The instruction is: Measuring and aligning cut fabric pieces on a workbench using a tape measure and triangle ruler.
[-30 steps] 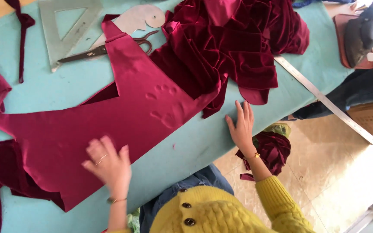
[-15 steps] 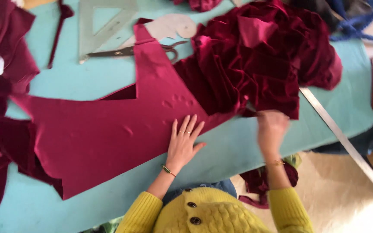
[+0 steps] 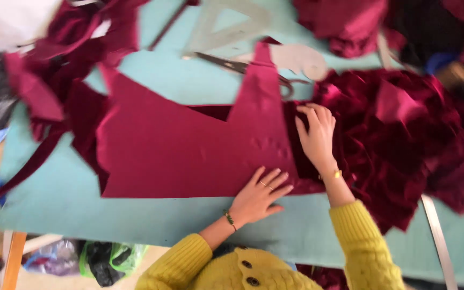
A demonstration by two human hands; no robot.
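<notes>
Nearby, scissors [image 3: 243, 67] and crumpled velvet [image 3: 398, 139] crowd the flat fabric piece [image 3: 189, 150].

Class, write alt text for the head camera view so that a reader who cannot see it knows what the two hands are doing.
A person in yellow sleeves presses the left hand flat on the lower edge of a smooth, flat dark red fabric piece on a turquoise table, while the right hand rests where it meets a crumpled heap of red velvet. Scissors and a clear set square lie beyond.
</notes>
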